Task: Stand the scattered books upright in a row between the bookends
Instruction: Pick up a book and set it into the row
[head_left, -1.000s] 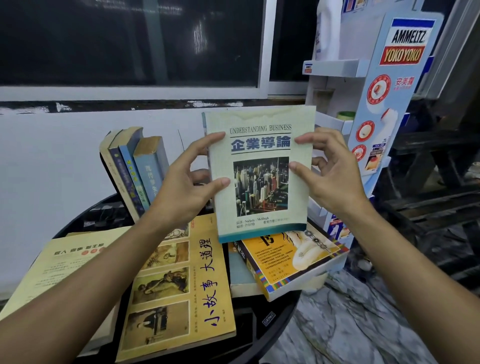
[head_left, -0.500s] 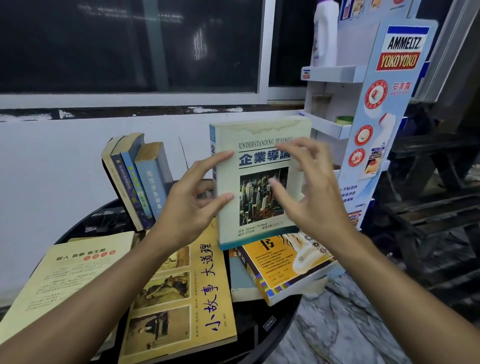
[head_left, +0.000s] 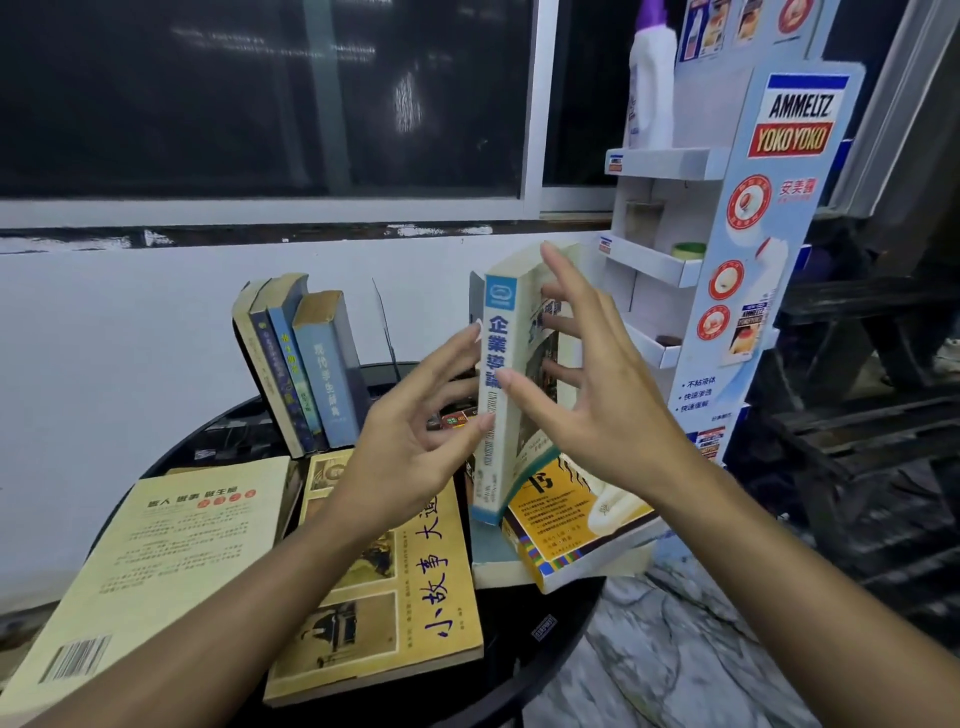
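Observation:
I hold the pale green business book (head_left: 501, 395) upright, its blue-topped spine facing me, its lower end just over the flat orange book (head_left: 571, 519). My left hand (head_left: 410, 441) touches the spine's left side with its fingertips. My right hand (head_left: 587, 395) presses the cover, thumb on the spine. Several books (head_left: 306, 364) lean left in a row at the back of the round black table (head_left: 545, 623). A thin dark bookend (head_left: 385, 322) rises right of that row. A yellow picture book (head_left: 431, 592) and a cream book (head_left: 156, 561) lie flat.
A cardboard display stand (head_left: 769, 249) with small shelves stands close on the right, a white bottle (head_left: 652, 88) on top. The white wall and a dark window are behind the table. A dark bench (head_left: 857, 415) and marble floor lie to the right.
The business book turned from cover-facing to spine-facing and came lower, toward the table. My right hand shifted from the book's right edge onto its cover.

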